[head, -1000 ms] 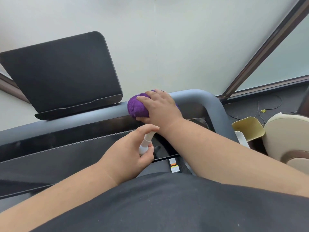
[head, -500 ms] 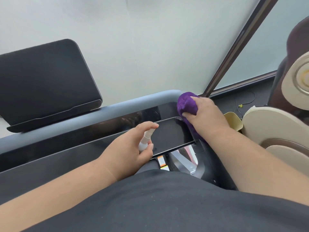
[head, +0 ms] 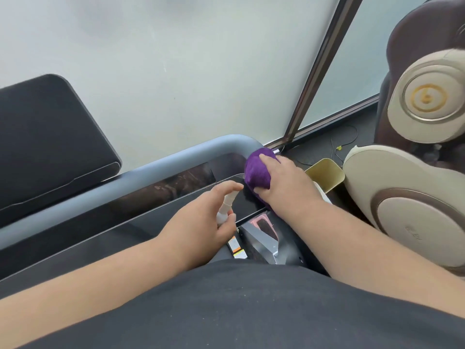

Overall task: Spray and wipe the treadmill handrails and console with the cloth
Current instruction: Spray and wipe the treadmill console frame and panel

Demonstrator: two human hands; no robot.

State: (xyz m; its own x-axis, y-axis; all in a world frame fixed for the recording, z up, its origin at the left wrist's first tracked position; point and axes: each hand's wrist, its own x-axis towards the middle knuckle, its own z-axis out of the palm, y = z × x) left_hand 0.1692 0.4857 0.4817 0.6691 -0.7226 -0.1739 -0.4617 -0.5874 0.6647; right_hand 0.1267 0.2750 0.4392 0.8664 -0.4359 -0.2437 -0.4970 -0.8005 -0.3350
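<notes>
At far left we see the dark screen (head: 47, 144), sitting lower in view than half a second ago. Our left hand (head: 201, 220) holds its grip curled round the white spray bottle (head: 225, 206) over the console (head: 156, 197), unchanged. Our right hand (head: 284, 182) clutches the purple cloth (head: 256, 170), which has slid down from the grey handrail (head: 191, 152) bend onto its right side.

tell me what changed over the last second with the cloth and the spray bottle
The right hand slid the purple cloth rightward along the grey handrail, from near the middle, round the corner bend and onto the side rail. The left hand kept gripping the spray bottle over the console, index finger on top, in about the same place. The camera swung right too.
</notes>
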